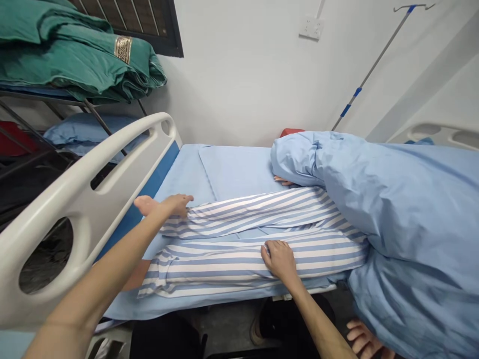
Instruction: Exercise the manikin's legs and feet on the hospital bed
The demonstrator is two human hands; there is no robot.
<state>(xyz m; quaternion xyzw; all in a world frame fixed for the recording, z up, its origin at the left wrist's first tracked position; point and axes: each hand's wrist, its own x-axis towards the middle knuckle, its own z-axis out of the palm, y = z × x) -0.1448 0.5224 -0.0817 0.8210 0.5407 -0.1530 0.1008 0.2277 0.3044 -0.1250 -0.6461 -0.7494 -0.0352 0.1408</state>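
Observation:
A person in blue-and-white striped trousers (258, 212) lies on the bed with both legs stretched out. My left hand (177, 204) is at the ankle of the far leg, its fingers bent over the trouser cuff and one finger pointing out. Just past my wrist shows the bare far foot (145, 204). My right hand (280, 257) rests on top of the near leg around the knee, fingers slightly spread on the cloth. My left forearm crosses above the near ankle (136, 275) and hides part of that foot.
A blue quilt (404, 199) covers the person's upper body. One of their hands (283, 180) peeks out beneath it; another hand (364, 339) hangs at lower right. A white footboard (80, 219) stands left. Green folded blankets (93, 60) lie on a rack. An IV pole (368, 72) stands behind.

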